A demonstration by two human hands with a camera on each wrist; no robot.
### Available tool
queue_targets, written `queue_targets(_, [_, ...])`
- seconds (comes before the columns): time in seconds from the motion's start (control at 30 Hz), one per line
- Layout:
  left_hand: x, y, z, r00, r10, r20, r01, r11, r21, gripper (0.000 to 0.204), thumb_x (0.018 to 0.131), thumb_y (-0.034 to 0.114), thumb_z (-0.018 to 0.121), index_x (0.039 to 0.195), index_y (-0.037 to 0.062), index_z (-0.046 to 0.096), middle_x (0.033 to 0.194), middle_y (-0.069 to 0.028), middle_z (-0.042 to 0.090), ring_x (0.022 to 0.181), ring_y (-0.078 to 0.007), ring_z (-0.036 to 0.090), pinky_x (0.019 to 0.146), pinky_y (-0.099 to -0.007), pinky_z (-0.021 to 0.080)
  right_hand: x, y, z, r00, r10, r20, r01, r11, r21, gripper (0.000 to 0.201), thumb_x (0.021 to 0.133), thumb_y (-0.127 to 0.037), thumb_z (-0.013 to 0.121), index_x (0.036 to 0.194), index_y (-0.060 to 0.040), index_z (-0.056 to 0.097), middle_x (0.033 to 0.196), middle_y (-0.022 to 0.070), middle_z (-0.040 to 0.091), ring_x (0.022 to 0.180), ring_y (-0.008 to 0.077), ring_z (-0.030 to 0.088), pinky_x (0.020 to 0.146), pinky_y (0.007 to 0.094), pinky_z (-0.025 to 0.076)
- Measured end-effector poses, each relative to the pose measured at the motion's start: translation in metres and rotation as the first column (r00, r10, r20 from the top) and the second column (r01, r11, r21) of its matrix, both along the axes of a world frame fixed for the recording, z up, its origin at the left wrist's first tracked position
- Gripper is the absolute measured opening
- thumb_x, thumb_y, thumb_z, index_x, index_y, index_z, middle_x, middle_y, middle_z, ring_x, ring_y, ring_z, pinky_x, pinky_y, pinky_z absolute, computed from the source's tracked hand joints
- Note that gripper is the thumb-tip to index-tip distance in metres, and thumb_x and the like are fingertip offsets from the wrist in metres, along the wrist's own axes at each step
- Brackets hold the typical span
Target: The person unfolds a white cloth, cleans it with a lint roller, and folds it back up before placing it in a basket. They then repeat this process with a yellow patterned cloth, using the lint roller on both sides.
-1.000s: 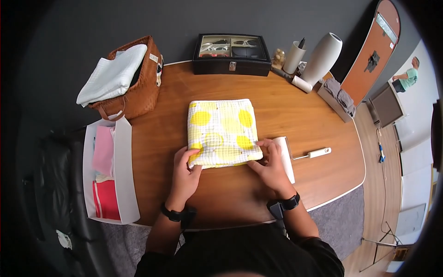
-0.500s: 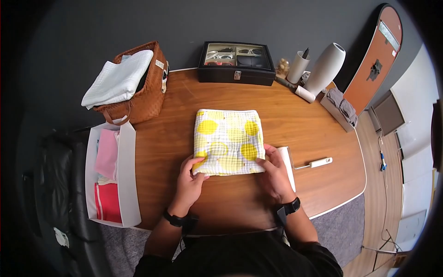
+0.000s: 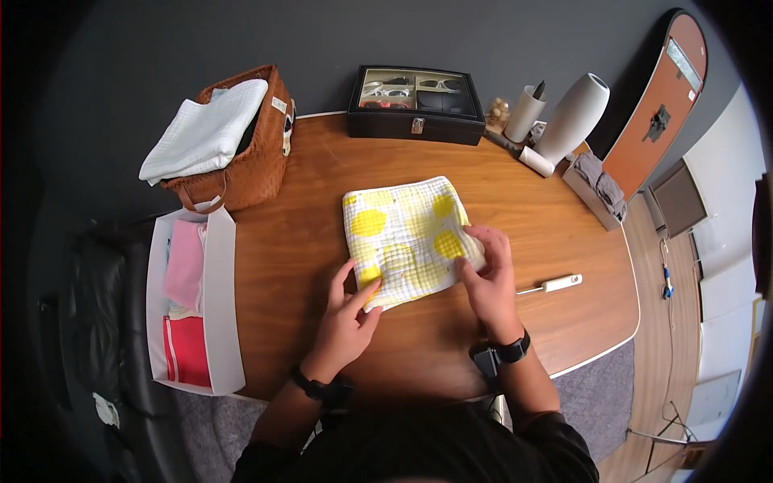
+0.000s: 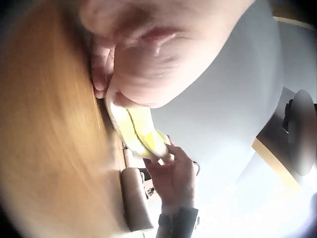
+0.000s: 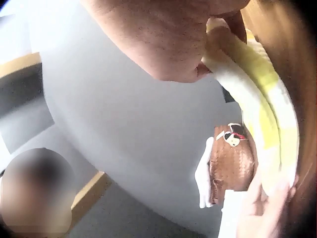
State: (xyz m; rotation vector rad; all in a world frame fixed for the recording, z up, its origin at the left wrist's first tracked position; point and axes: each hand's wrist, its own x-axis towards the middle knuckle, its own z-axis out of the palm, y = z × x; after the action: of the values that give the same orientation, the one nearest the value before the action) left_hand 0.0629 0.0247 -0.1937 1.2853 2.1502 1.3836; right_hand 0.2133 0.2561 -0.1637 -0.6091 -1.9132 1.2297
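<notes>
A folded muslin cloth, white with big yellow dots, is held at a slant over the middle of the table. My left hand pinches its near left corner, thumb on top. At the cloth's right edge my right hand grips the layers between thumb and fingers, and that edge bends up. The right wrist view shows the layered cloth bowed between the two hands, its edge close over the wood. A lint roller's white handle lies right of my right hand, which hides the roller head.
Left of the table stands a white bin with pink and red cloths. Behind it is a woven basket topped by a white folded cloth. A glasses case, a white vase and a grey box line the back.
The cloth has turned counterclockwise, its right side swinging away from me with my right hand. My left hand has shifted slightly right at its corner. The right hand now covers the roller head.
</notes>
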Motion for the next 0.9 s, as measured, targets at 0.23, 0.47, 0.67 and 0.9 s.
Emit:
queue_targets(0.23, [0.025, 0.004, 0.023, 0.934, -0.229, -0.275, 0.224, 0.973, -0.048, 0.037, 0.094, 0.014, 0.082, 0.129, 0.006, 0.076, 0.142, -0.0139, 0.062, 0.104, -0.0298, 0.069, 0.095, -0.0422, 0.057, -0.013, 0.054, 0.002, 0.979, -0.074, 0.189, -0.001, 0.93, 0.368, 0.051, 0.08, 0.012, 0.062, 0.127, -0.004, 0.072, 0.136, 0.0201, 0.059, 0.131, 0.0395, 0.06, 0.111, 0.0436, 0.051])
queue_targets(0.47, [-0.027, 0.035, 0.042, 0.849, -0.107, -0.517, 0.098, 0.994, -0.045, 0.035, 0.096, 0.028, 0.078, 0.125, 0.0078, 0.075, 0.146, -0.0134, 0.061, 0.131, -0.0381, 0.058, 0.11, -0.0518, 0.047, -0.036, 0.128, -0.011, 0.863, 0.025, 0.504, -0.218, 0.919, 0.328, 0.048, 0.081, 0.006, 0.064, 0.127, -0.0068, 0.074, 0.145, 0.0218, 0.059, 0.135, 0.0415, 0.058, 0.115, 0.0436, 0.051])
queue_targets(0.67, [-0.043, 0.051, 0.0, 0.886, -0.11, -0.451, 0.024, 0.981, -0.193, 0.07, 0.099, 0.03, 0.078, 0.16, 0.0095, 0.051, 0.173, -0.019, 0.032, 0.148, -0.0478, 0.04, 0.123, -0.0552, 0.039, -0.062, 0.156, -0.026, 0.877, -0.058, 0.477, -0.103, 0.947, 0.305, 0.048, 0.088, -0.005, 0.076, 0.135, -0.0028, 0.068, 0.135, 0.0222, 0.066, 0.134, 0.0378, 0.061, 0.113, 0.0415, 0.052])
queue_targets(0.9, [-0.024, 0.031, 0.02, 0.962, -0.049, -0.27, 0.016, 0.992, -0.123, 0.039, 0.1, 0.023, 0.078, 0.132, 0.0037, 0.067, 0.135, -0.0152, 0.06, 0.11, -0.032, 0.066, 0.095, -0.0437, 0.055, -0.054, 0.131, -0.015, 0.919, 0.046, 0.391, 0.072, 0.957, -0.282, 0.066, 0.092, -0.026, 0.09, 0.137, 0.0126, 0.06, 0.129, 0.0205, 0.072, 0.109, 0.0215, 0.073, 0.093, 0.0343, 0.06])
